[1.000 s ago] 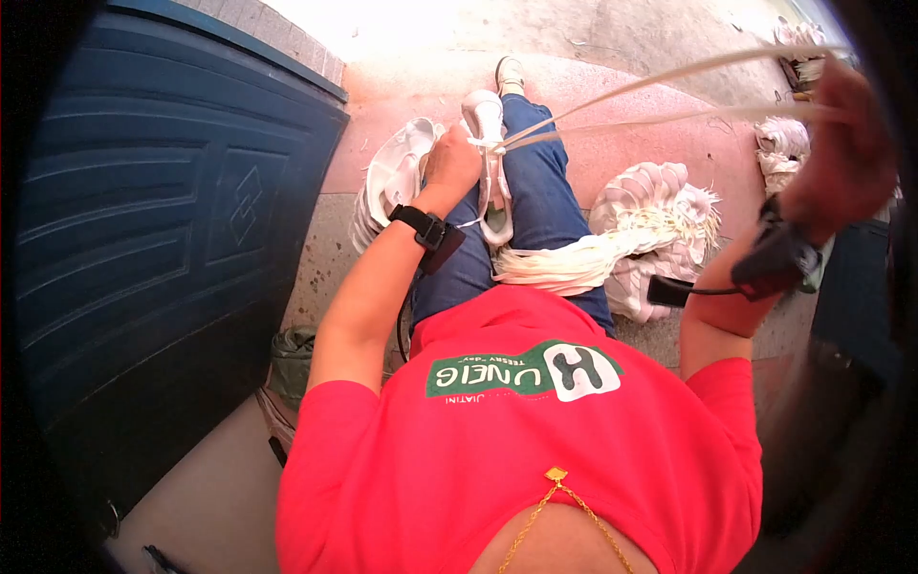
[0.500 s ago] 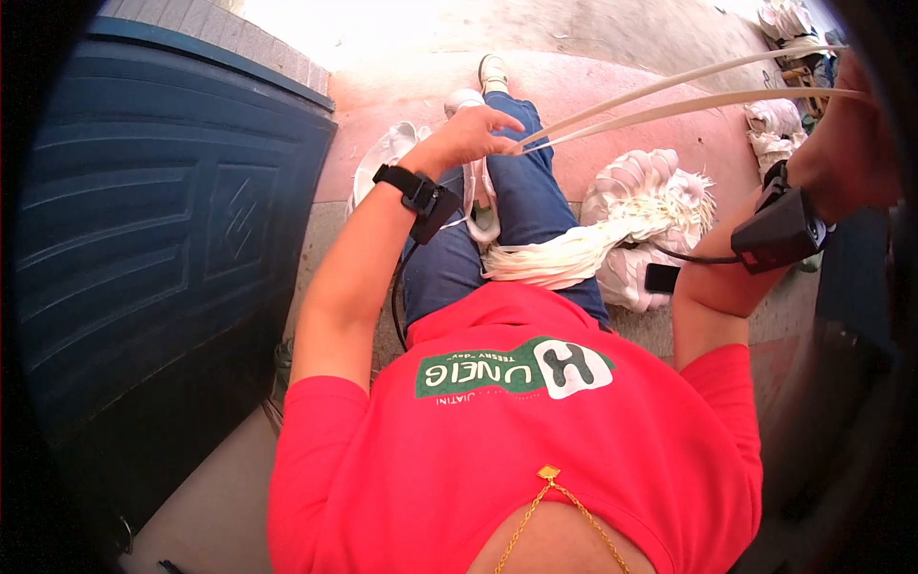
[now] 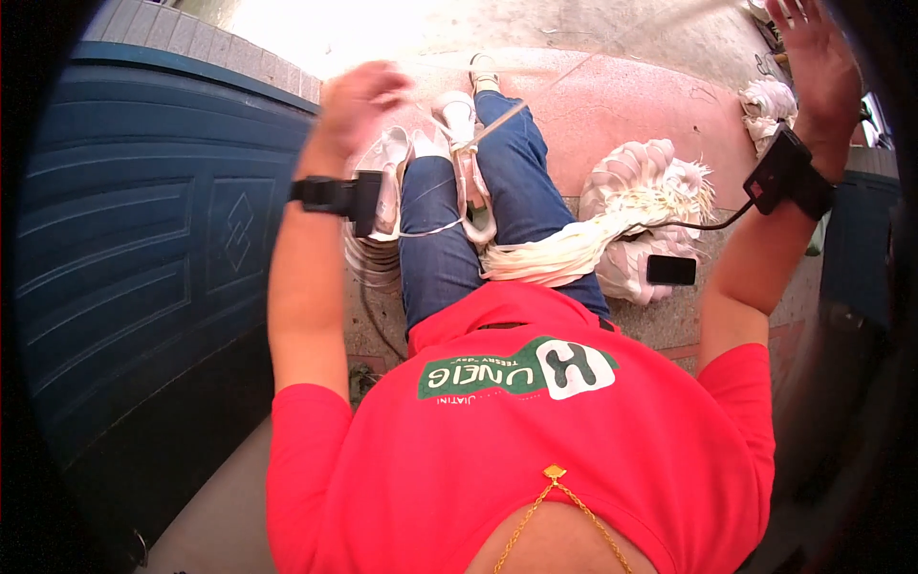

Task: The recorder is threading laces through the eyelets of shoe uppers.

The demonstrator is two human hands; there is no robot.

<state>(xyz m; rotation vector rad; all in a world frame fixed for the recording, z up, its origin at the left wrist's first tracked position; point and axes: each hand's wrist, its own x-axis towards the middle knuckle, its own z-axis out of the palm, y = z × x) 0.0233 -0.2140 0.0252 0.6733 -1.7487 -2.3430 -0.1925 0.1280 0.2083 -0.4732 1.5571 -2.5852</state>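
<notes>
My left hand (image 3: 359, 100) is raised over my left knee, smeared by motion, so its grip is unclear. Far out at the upper right, my right hand (image 3: 818, 72) is lifted with its fingers stretched apart; the fingertips reach the frame's edge. Between the hands a pale narrow strip (image 3: 499, 121) runs up and right from my knees and blurs away. A white shoe-like piece (image 3: 476, 196) with a greenish inside lies between my thighs, with a thin cord across my left thigh. More white pieces (image 3: 387, 172) sit beside my left leg.
A bunch of cream strips (image 3: 545, 253) lies across my right thigh. To its right are bundled white pieces (image 3: 631, 177) and a black phone (image 3: 671, 271). A dark blue panelled door (image 3: 153, 210) stands close on the left. More white bundles (image 3: 768, 100) lie farther right.
My left hand has moved left and up, away from the strips it was at. My right hand has risen. The two taut strips have swung into a faint blur.
</notes>
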